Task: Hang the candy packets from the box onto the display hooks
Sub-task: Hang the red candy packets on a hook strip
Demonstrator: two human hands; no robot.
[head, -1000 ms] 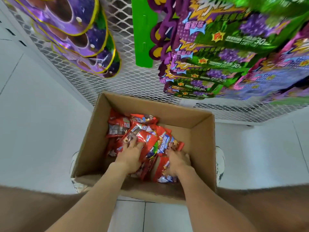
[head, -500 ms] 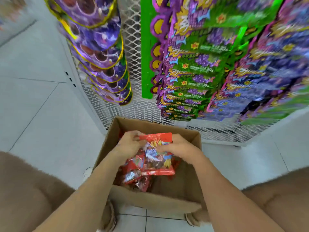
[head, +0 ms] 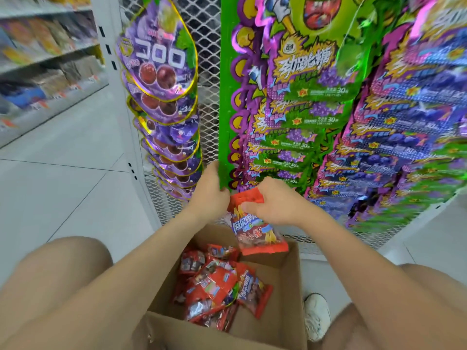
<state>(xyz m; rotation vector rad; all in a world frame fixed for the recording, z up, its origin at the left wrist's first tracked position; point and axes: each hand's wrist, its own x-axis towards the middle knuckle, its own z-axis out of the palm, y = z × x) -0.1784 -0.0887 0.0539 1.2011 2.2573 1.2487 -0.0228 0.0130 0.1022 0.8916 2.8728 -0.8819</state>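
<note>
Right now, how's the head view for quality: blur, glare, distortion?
Head view: aisle shelves at frame left smeared by motion blur; foil glare on the purple packets; wide-angle warp bends the rack post; red packet in the right hand and the box are fairly sharp.

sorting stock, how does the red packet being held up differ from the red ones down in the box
The held packet hangs upright, clear of the box, pinched at its top by the right hand; the boxed packets lie in it, untouched. The held packet is alone; the boxed packets overlap in a heap. Both have red wrappers.
</note>
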